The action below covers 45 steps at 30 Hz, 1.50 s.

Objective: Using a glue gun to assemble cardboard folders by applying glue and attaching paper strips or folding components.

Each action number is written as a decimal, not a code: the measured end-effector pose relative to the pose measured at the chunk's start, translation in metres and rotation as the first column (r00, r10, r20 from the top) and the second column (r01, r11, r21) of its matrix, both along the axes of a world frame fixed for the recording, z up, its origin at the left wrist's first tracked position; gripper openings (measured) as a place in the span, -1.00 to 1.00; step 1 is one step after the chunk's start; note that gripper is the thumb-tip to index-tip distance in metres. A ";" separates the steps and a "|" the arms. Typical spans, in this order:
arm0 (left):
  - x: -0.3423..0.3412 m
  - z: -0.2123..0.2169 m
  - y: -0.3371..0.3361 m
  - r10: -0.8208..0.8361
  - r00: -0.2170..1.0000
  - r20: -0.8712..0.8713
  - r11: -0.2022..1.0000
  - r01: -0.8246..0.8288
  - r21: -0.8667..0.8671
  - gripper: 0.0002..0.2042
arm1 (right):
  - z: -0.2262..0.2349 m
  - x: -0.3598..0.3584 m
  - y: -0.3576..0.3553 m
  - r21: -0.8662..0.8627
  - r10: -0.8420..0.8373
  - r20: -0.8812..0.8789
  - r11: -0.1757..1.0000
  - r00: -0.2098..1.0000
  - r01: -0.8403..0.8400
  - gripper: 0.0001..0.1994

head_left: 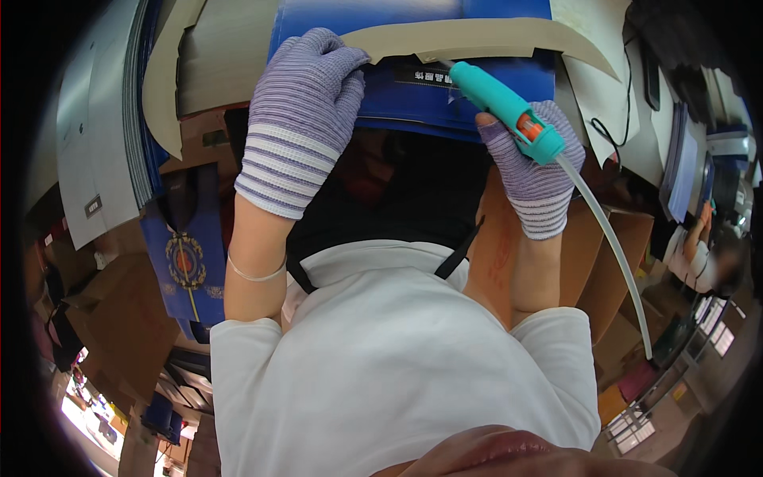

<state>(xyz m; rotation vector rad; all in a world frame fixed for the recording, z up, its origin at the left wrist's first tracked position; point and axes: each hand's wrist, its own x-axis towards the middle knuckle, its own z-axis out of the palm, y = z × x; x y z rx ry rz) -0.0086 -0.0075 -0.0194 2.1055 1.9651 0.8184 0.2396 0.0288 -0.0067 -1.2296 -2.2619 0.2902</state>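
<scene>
1. Left hand (306, 119), in striped purple glove: clenched over near edge of grey flap (469, 38), fingers curled at flap's left end, pressing it onto blue box (413, 87).
2. Right hand (534, 171), same kind of glove: wrapped around teal glue gun (509, 107), thumb up along the body near the orange part.
3. Gun's long axis: runs from near-right, at the right hand, to far-left; metal nozzle tip touching or just under flap's near edge, close right of left fingertips.
4. Flap: long grey card strip, lying left-right across far side of blue box, curving down at right end. Straight beyond both hands, at arm's reach.
5. Relation that counts: nozzle meets flap edge between the two hands; left hand nearer to the contact point, right hand well back along the gun.
6. White hose (612, 246): leaves gun's rear end, drops near-right past the right forearm.
7. Around: brown cartons (119, 318) left and right, grey sheets (95, 143) stacked far left, another person (703, 254) at far right. Tabletop itself not visible.
</scene>
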 end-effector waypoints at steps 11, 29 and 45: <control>-0.001 0.004 0.002 0.017 0.994 0.103 0.998 -0.011 -0.059 -0.81 | 0.004 0.001 0.003 -0.054 0.036 -0.179 0.997 0.983 -0.047 -0.67; -0.001 0.011 0.002 -0.014 0.992 0.124 0.996 0.025 -0.091 -0.81 | -0.005 0.026 0.010 -0.199 -0.201 -0.234 0.968 0.951 0.155 -0.64; -0.002 0.011 0.000 0.021 0.977 0.213 0.984 0.017 -0.179 -0.80 | -0.002 0.049 0.017 -0.203 -0.259 -0.253 0.956 0.932 0.211 -0.63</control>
